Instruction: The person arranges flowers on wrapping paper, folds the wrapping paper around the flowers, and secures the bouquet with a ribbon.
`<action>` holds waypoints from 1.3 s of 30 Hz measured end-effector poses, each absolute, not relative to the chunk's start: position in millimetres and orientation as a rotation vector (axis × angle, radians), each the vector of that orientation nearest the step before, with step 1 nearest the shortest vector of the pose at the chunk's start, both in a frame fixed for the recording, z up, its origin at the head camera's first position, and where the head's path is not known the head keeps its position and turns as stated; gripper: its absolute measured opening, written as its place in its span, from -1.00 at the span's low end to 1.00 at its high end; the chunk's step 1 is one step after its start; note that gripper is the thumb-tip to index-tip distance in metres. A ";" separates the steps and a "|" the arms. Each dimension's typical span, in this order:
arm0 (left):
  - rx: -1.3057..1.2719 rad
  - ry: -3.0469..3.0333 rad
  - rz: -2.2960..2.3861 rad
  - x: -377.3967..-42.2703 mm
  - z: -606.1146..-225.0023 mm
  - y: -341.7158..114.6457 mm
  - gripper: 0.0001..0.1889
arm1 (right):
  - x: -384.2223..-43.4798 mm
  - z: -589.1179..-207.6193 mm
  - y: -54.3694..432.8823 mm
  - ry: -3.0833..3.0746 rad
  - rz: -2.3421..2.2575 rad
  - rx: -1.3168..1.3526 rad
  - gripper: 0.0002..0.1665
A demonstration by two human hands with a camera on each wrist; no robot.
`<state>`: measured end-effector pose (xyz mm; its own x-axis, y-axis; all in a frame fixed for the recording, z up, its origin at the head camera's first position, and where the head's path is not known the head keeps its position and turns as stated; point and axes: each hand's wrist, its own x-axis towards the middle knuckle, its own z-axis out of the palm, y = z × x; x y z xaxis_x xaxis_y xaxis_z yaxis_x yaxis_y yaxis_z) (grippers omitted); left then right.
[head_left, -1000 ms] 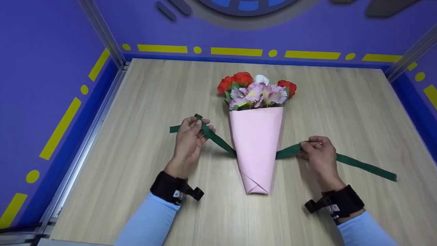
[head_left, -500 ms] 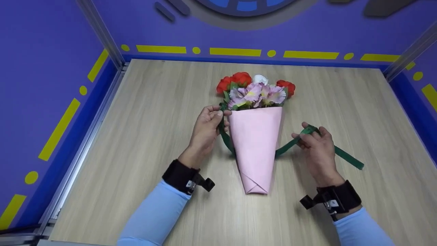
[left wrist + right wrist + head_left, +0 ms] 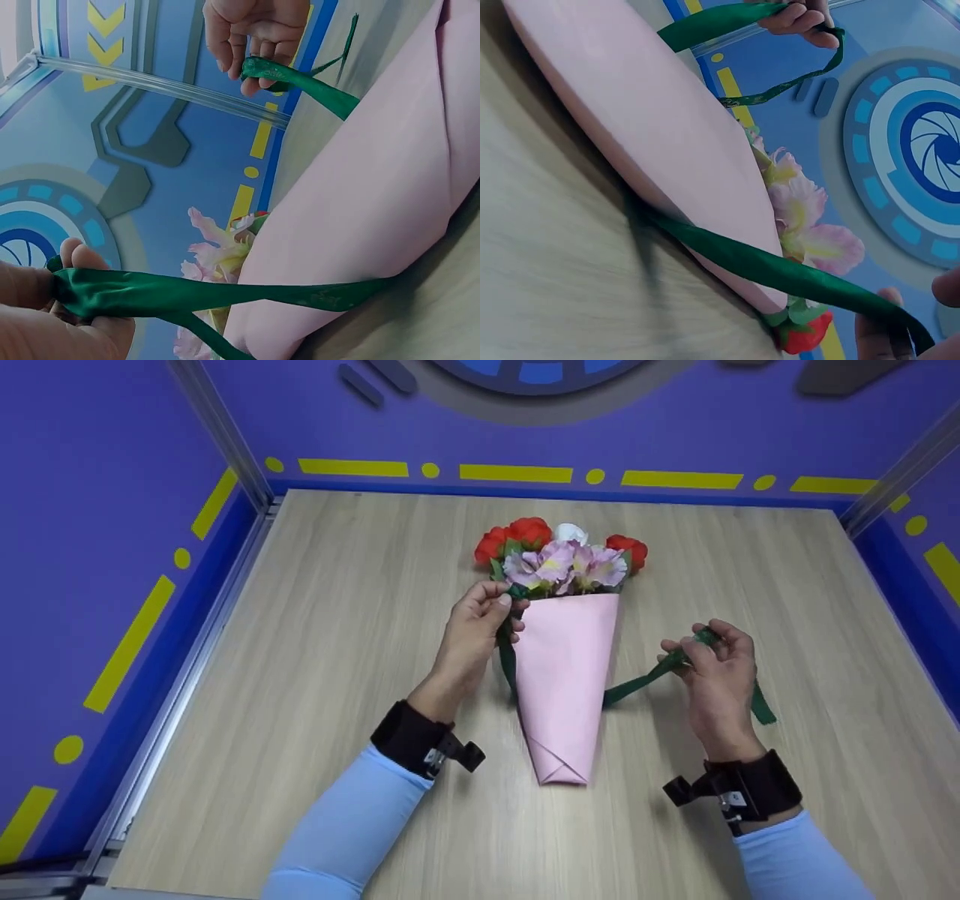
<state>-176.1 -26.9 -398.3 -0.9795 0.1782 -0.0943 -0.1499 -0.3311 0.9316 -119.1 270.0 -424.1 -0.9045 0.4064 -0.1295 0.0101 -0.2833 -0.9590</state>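
A bouquet wrapped in pink paper (image 3: 566,675) lies on the table, blooms pointing away. It holds red flowers (image 3: 530,532), a white flower (image 3: 571,534) and lilac flowers (image 3: 600,566). A green ribbon (image 3: 634,687) runs beneath the wrapping and comes up on both sides. My left hand (image 3: 469,626) pinches one length between thumb and fingers, raised by the wrapping's upper left edge; a tail hangs from it in the right wrist view. The other length (image 3: 765,266) is pinched by my right hand (image 3: 716,679), raised right of the bouquet, its loose end hanging behind the wrist.
The wood-grain table (image 3: 360,585) is bordered by blue panels (image 3: 337,427) with yellow dashes at the back and sides. Metal posts (image 3: 225,435) stand at the back corners. Each wrist wears a black strap (image 3: 409,739) with a small camera.
My left hand has moved right and away from me with its ribbon end, up to the wrapping's edge. My right hand has risen slightly, and its loose ribbon tail has drawn in shorter.
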 end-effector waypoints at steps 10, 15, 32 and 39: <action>0.219 1.701 2.339 -175.9 -391.5 -11.4 -0.85 | -115.9 -421.9 273.1 -1.676 2.232 -0.482 -0.62; 0.327 1.827 2.231 -175.6 -391.2 -1.5 -0.84 | -114.4 -418.8 271.5 -1.690 2.168 -0.452 -0.66; 0.477 2.151 1.774 -161.8 -394.1 32.4 -0.85 | -116.3 -388.2 238.8 -1.870 1.836 0.233 -0.76; 0.573 2.254 1.611 -161.9 -398.8 38.3 -0.83 | -130.0 -379.4 223.0 -2.205 1.556 0.594 -0.83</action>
